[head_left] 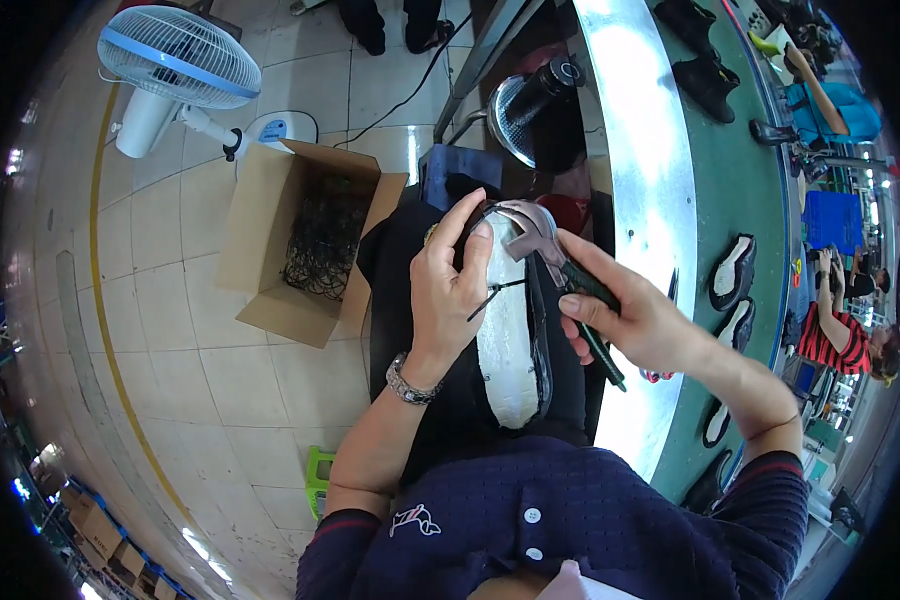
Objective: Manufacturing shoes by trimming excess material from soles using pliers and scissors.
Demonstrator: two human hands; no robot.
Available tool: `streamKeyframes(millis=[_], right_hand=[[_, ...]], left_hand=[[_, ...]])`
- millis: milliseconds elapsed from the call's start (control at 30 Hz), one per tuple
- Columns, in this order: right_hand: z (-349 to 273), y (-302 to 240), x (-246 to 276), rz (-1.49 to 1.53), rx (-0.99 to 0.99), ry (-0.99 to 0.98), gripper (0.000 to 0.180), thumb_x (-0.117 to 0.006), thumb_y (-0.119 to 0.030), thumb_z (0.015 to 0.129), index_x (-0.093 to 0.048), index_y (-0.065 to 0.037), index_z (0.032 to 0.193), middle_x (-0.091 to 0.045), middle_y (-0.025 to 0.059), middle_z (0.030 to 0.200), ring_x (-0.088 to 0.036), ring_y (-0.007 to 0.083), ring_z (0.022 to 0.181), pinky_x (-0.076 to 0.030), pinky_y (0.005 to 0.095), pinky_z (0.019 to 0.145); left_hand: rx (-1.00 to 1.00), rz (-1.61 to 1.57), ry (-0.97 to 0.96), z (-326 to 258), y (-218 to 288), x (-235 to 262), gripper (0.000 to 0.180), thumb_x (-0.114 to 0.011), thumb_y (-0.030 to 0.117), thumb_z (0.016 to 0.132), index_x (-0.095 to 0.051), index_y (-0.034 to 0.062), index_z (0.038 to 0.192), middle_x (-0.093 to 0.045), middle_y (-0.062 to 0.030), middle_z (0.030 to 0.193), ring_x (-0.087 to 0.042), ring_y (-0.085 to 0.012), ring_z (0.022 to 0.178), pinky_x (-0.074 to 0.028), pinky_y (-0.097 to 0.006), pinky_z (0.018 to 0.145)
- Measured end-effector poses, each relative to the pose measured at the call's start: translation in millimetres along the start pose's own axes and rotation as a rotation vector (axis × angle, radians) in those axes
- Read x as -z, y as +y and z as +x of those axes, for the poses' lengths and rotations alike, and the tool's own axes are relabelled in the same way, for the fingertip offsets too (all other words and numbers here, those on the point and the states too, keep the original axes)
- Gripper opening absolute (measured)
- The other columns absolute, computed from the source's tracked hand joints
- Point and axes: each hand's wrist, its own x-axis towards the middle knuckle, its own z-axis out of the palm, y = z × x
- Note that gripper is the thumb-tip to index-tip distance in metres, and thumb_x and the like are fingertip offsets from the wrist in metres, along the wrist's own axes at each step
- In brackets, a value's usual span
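A person, seen from above, is working on a shoe (508, 365) with a pale, whitish underside and a dark edge. The shoe is lying lengthwise over the lap, its far end sitting between the two hands and the rest reaching back toward the body. The left hand (448, 280) is curling partly closed around the left side of that far end, thumb resting on the pale surface, fingers reaching over the edge. The right hand (630, 305), to the shoe's right, is closing around the dark green handles of metal-headed pliers (540, 235). Their head is leaning over the far end, close to the left fingertips; whether the jaws are biting the edge cannot be told. A thin black strip (510, 285) is crossing the shoe just below the pliers' head, near the left thumb. Left of the left hand, an open cardboard box (255, 225) is holding tangled black strands (322, 245). Beyond the right hand, a shiny metal bench (650, 140) is running beside a green surface (755, 200), where more shoes (732, 272) are lying.
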Motion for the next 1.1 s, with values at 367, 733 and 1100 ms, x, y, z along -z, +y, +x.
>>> streamKeyframes(millis=[367,733,1100], right_hand=[[-3.5,25.1,0.3,-0.343,0.206,0.132,0.058,-0.051,-0.01,0.099,-0.024,-0.008,0.151,-0.064,0.0091,0.075,-0.066,0.0179,0.064,-0.054,0.0325,0.061],[-21.1,-29.5,15.8,-0.843,0.135,0.101,0.058,-0.055,-0.008,0.096,-0.032,-0.01,0.149,-0.066,0.0114,0.073,-0.067,0.0217,0.064,-0.053,0.0358,0.062],[-1.5,-19.5,-5.5,-1.132,0.573,0.456,0.072,-0.062,-0.009,0.089,-0.026,-0.016,0.151,-0.064,0.018,0.077,-0.065,0.0336,0.064,-0.054,0.042,0.06]], left_hand=[[0.004,-0.193,-0.048,-0.8,-2.6,4.7,0.035,-0.056,0.013,0.095,-0.061,-0.0018,0.126,-0.067,-0.0068,0.106,-0.058,-0.0081,0.089,-0.046,-0.022,0.077],[0.029,-0.098,-0.061,6.6,-3.5,1.3,0.038,-0.059,0.024,0.097,-0.061,-0.0021,0.124,-0.067,-0.0035,0.094,-0.054,-0.0054,0.079,-0.044,-0.021,0.072],[-0.045,-0.019,-0.216,6.5,-10.5,17.6,0.043,-0.051,0.024,0.099,-0.05,0.0022,0.136,-0.062,-0.0102,0.11,-0.055,-0.0116,0.088,-0.043,-0.024,0.081]])
